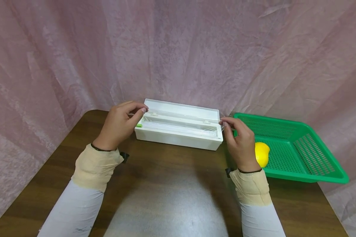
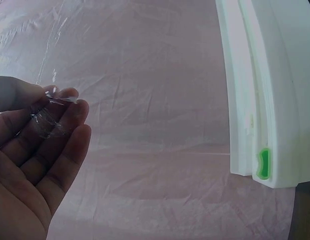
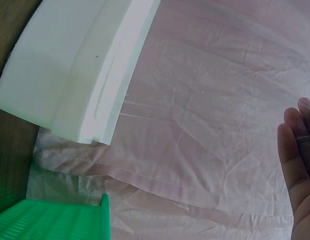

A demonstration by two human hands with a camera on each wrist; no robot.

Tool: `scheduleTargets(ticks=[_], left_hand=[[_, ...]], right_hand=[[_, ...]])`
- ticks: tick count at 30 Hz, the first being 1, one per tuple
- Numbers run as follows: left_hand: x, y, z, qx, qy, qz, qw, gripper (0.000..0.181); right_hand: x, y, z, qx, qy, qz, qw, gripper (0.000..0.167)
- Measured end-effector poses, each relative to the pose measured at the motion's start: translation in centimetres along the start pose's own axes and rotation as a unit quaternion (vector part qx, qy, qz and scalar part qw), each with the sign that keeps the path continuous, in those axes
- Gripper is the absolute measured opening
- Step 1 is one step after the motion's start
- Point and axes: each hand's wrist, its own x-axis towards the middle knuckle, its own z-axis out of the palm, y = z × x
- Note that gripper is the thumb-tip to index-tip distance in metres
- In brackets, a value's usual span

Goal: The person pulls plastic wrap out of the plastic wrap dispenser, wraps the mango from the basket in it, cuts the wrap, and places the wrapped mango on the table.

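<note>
Left hand [image 1: 120, 125] and right hand [image 1: 240, 141] both had film [image 1: 182, 115] pinched, kinda strung above the open box [image 1: 178, 139] near the bench [image 1: 166, 184]'s back edge, basket [image 1: 308, 177] by the right edge.

Your cling film [image 2: 47, 122]: glossy, see-through plastic | your film dispenser [image 1: 178, 140]: smooth plastic | your perforated basket [image 1: 270, 119]: plastic | yellow fruit [image 1: 261, 154]: smooth, glossy | table [image 1: 172, 187] before you: wood-grained, shiny | curtain [image 1: 178, 59] facing you: crinkled, velvety cloth | your sleeves [image 1: 71, 207]: matt cloth
</note>
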Motion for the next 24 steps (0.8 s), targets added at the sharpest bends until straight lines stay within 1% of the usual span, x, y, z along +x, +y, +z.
scheduleTargets(ticks=[6,12,19,24], left_hand=[[0.0,0.2,-0.3,0.006,0.007,0.006,0.9999,0.019],[0.0,0.5,-0.5,0.005,0.011,0.011,0.9999,0.019],[-0.1,0.8,-0.7,0.004,0.020,0.018,0.9996,0.017],[-0.2,1.1,-0.8,0.005,0.025,0.014,0.9996,0.017]], right_hand=[[0.3,-0.7,-0.1,0.012,0.013,0.001,0.9998,0.017],[0.4,-1.3,-0.5,0.010,0.019,0.001,0.9998,0.018],[0.4,-1.3,-0.6,0.009,0.022,0.002,0.9997,0.018],[0.4,-1.5,-0.8,0.009,0.024,-0.002,0.9997,0.018]])
